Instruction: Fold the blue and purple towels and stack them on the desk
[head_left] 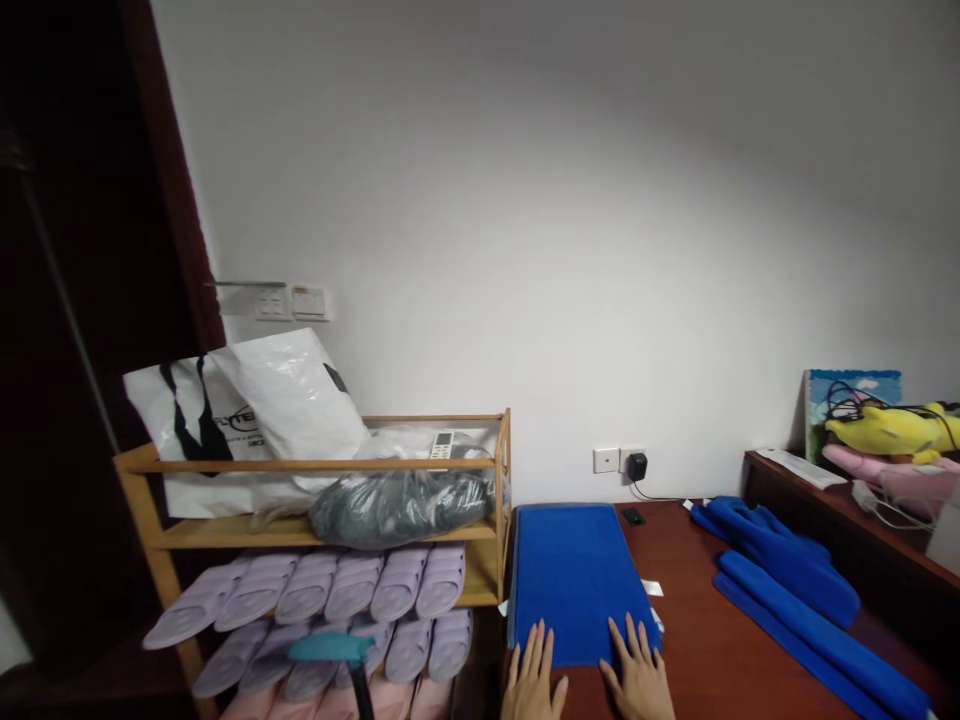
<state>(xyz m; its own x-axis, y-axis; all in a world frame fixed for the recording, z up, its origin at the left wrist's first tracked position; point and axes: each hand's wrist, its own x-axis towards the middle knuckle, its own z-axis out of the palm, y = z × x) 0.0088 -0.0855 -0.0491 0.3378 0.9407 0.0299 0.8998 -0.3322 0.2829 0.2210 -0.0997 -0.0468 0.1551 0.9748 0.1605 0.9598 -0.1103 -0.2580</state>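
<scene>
A flat, folded blue cloth (574, 570), perhaps a towel, lies on the reddish-brown wooden desk (690, 600) against the wall. My left hand (531, 675) rests at its near left corner, fingers stretched out over the edge. At the near right corner lies my right hand (637, 665), fingers spread and flat. Neither hand grips anything. White tags stick out from the cloth's sides. To the right lie a crumpled blue cloth (780, 550) and a long folded blue cloth (817, 630).
Left of the desk stands a wooden rack (322, 537) with lilac slippers (352, 580), a white bag (285, 390) and a remote control (442, 447). A teal-topped handle (330, 648) rises before it. A raised shelf (855, 510) at right holds a yellow plush toy (885, 432). A black plug (637, 466) sits in the wall socket.
</scene>
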